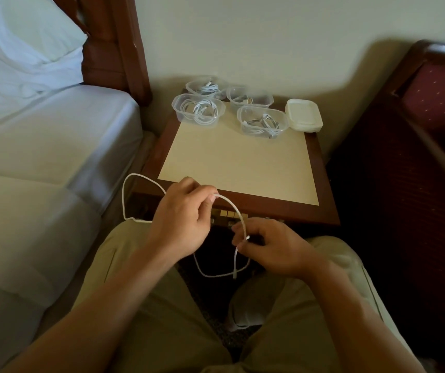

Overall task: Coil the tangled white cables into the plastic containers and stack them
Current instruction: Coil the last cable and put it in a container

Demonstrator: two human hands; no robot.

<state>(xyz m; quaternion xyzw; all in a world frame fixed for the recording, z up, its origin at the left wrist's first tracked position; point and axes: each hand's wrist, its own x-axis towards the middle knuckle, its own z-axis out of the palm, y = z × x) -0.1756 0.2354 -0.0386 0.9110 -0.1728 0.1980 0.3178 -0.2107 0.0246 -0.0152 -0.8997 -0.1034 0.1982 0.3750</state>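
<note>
Here the left hand [182,219] and right hand [272,247] are pinching the cable [233,208], arching it between them, likely forming a coil.

Both forearms [124,286] are bare, with no sleeve, watch or ring in view from the fingers [207,195] back to the frame edge. Below the fingers, the person wears light khaki trousers [162,305], creased over the thighs, with a pocket seam showing.

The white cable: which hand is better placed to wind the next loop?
Probably the left hand: it pinches the white cable beside the long free slack, while the right hand holds the short end.
</note>
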